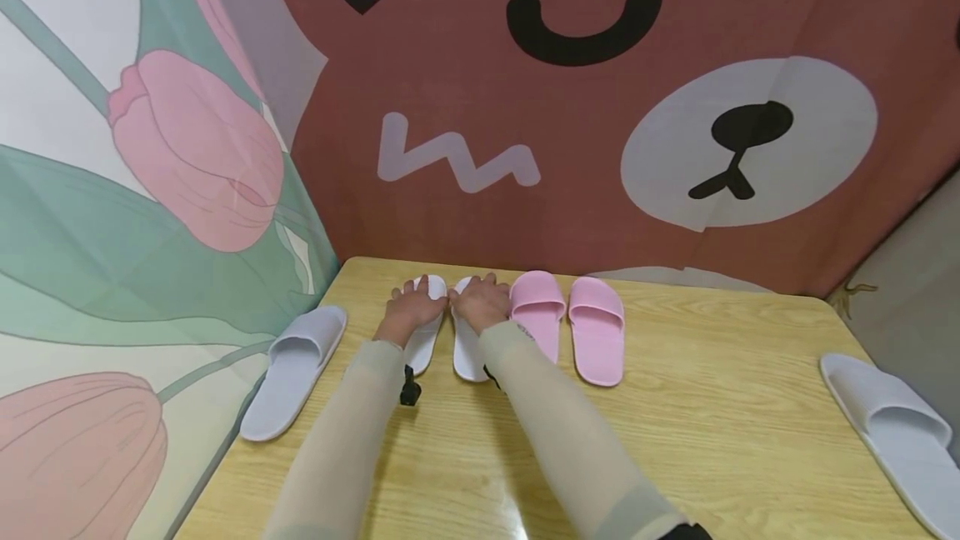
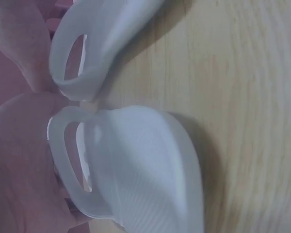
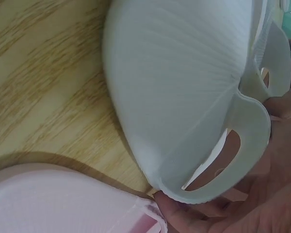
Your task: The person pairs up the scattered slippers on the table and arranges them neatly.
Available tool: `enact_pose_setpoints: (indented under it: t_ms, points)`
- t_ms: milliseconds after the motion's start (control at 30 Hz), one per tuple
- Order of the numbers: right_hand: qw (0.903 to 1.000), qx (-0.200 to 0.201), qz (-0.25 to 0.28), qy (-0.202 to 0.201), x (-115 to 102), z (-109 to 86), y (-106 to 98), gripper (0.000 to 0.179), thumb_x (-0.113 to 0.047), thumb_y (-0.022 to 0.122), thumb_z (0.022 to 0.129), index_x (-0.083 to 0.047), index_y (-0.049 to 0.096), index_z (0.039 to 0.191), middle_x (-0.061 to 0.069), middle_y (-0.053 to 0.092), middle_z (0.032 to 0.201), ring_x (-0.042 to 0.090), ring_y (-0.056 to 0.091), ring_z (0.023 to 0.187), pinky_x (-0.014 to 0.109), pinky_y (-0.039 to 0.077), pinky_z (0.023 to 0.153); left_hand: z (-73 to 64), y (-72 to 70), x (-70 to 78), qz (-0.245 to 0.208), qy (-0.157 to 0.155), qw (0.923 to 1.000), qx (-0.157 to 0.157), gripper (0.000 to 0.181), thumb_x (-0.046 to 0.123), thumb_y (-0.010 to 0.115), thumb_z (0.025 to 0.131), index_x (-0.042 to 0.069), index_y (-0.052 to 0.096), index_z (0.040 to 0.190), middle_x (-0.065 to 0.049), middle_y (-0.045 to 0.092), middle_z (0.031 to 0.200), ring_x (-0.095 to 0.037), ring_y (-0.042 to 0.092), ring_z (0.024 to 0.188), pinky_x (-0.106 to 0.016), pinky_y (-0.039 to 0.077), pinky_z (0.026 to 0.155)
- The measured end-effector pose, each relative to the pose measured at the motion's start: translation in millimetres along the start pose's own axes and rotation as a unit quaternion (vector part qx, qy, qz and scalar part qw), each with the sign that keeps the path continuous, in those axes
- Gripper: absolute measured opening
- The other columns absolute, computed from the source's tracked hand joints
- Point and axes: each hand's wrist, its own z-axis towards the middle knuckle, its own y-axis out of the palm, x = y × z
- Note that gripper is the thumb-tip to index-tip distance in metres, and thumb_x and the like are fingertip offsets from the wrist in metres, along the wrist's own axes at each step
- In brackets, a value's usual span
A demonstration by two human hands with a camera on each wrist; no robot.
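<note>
Two white slippers stand side by side near the back of the wooden table. My left hand (image 1: 412, 305) lies over the strap of the left white slipper (image 1: 424, 348), gripping it across its width. Over the strap of the right white slipper (image 1: 467, 352), my right hand (image 1: 482, 301) spans from side to side. In the right wrist view, thumb and fingers (image 3: 172, 213) hold that slipper's strap at both edges. The left wrist view shows the strap opening of the left slipper (image 2: 140, 170) against the palm. Both thumbs come close together between the slippers.
A pink pair, with a left slipper (image 1: 537, 311) and a right slipper (image 1: 597, 332), stands just right of my right hand. One grey-white slipper (image 1: 288, 377) lies at the table's left edge, another (image 1: 896, 432) at the right edge. Printed cloth (image 1: 450, 223) hangs behind the table (image 1: 712, 407).
</note>
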Motion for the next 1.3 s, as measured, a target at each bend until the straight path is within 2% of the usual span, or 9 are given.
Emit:
enact_pose_setpoints:
  t_ms: [267, 500, 700, 1000, 1300]
  points:
    - [0.9999, 0.006, 0.008, -0.008, 2, -1.1, -2, 0.072, -0.066, 0.044, 0.098, -0.008, 0.058, 0.138, 0.016, 0.052, 0.131, 0.04, 0.053, 0.119, 0.051, 0.052, 0.086, -1.6, 0.5, 1.1, -0.004, -0.005, 0.9999, 0.01, 0.085, 0.062, 0.036, 0.101, 0.007, 0.014, 0.163, -0.025, 0.014, 0.166, -0.054, 0.013, 0.149, -0.063, 0.02, 0.118]
    - [0.9995, 0.016, 0.016, -0.023, 5, -0.8, -3, 0.07, -0.062, 0.045, 0.101, -0.003, 0.059, 0.135, 0.018, 0.053, 0.128, 0.038, 0.054, 0.116, 0.048, 0.049, 0.094, 0.1, 1.9, 3.2, -0.009, -0.011, 0.9997, 0.021, 0.086, 0.06, 0.042, 0.1, 0.006, 0.017, 0.162, -0.026, 0.015, 0.166, -0.054, 0.014, 0.149, -0.064, 0.017, 0.118]
    - [0.9995, 0.013, 0.009, -0.029, 6, -0.8, -6, 0.07, -0.061, 0.044, 0.101, -0.002, 0.057, 0.137, 0.018, 0.053, 0.129, 0.037, 0.054, 0.117, 0.047, 0.049, 0.095, 1.7, 3.0, 4.2, -0.008, -0.013, 0.9996, 0.024, 0.085, 0.058, 0.043, 0.101, 0.006, 0.017, 0.162, -0.026, 0.016, 0.165, -0.054, 0.014, 0.149, -0.065, 0.017, 0.117]
    - [0.999, 0.018, 0.01, -0.04, 9, 1.5, -9, 0.069, -0.059, 0.046, 0.102, 0.0, 0.057, 0.137, 0.02, 0.054, 0.129, 0.039, 0.055, 0.118, 0.048, 0.049, 0.096, -3.1, 1.2, 8.0, -0.003, -0.016, 0.9995, 0.027, 0.084, 0.057, 0.042, 0.102, 0.005, 0.017, 0.162, -0.026, 0.016, 0.165, -0.052, 0.013, 0.149, -0.066, 0.018, 0.117]
    - [0.9978, 0.037, 0.015, -0.053, 14, -2.4, -15, 0.065, -0.057, 0.048, 0.101, 0.0, 0.062, 0.13, 0.02, 0.058, 0.125, 0.039, 0.056, 0.116, 0.049, 0.049, 0.094, -6.2, 0.2, 8.5, -0.009, -0.008, 0.9994, 0.034, 0.085, 0.056, 0.043, 0.101, 0.001, 0.018, 0.161, -0.028, 0.018, 0.163, -0.051, 0.016, 0.148, -0.066, 0.02, 0.116]
